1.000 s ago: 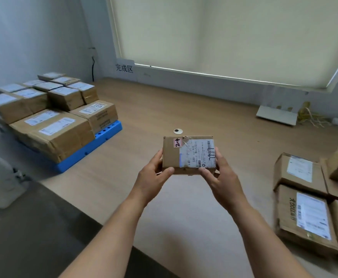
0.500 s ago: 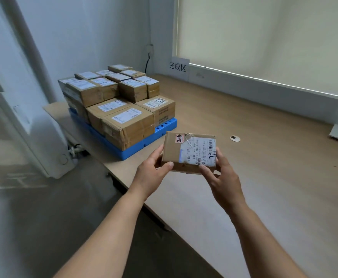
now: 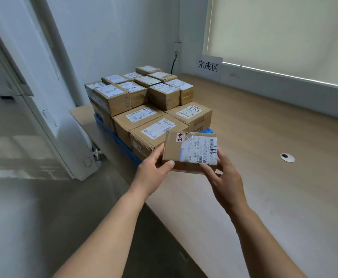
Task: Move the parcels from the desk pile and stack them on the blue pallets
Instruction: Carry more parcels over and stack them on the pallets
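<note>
Head view, wooden desk [image 3: 264, 137], grey (perhaps tiled) floor [image 3: 23, 217]

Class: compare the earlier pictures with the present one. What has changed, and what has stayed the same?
The view swung left: the stacked cardboard parcels on the blue plastic pallet now sit just beyond the small labelled cardboard parcel. Unchanged: left hand and right hand still hold it.

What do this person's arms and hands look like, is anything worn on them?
Both forearms are bare right to the bottom edge of the picture: no sleeves in view. The left hand and right hand have no gloves, and no rings, watch or wristband can be seen. Fingernails look short and plain.
</note>
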`<state>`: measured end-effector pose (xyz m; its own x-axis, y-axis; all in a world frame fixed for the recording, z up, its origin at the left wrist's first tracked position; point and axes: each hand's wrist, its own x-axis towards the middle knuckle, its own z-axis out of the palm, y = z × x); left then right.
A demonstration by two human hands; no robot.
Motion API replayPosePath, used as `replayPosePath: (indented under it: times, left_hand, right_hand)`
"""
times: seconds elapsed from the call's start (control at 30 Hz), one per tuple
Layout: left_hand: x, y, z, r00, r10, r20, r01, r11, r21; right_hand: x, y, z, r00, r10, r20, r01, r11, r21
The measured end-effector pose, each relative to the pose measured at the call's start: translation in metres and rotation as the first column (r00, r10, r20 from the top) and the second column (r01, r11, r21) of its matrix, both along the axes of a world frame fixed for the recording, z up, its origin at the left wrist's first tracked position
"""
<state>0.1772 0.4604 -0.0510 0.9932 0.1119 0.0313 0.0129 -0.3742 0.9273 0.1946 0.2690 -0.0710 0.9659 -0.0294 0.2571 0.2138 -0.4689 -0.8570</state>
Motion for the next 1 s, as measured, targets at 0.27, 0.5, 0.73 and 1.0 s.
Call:
replayPosePath:
  times: [0.27, 0.5, 0.73, 1.0]
  left_hand:
    - [0.083, 0.058, 0.024, 1.000, 0.014, -0.015, -0.013, 0.998, 0.065]
    - [0.138, 0.100, 0.033, 0.999, 0.036, 0.004, -0.036, 0.990, 0.133]
    - [0.206, 0.144, 0.037, 1.000, -0.022, -0.012, 0.024, 0.966, 0.256]
    - [0.295, 0.204, 0.065, 0.975, -0.209, -0.080, 0.213, 0.763, 0.610]
  right_hand:
    - [0.084, 0.058, 0.008, 0.999, 0.028, -0.023, -0.027, 0.999, 0.035]
    - [0.134, 0.103, 0.014, 1.000, 0.025, -0.019, -0.024, 0.999, 0.030]
    - [0.179, 0.150, 0.015, 0.996, -0.071, -0.044, 0.073, 0.997, 0.038]
    - [0.226, 0.214, 0.028, 0.971, -0.237, -0.046, 0.238, 0.971, 0.018]
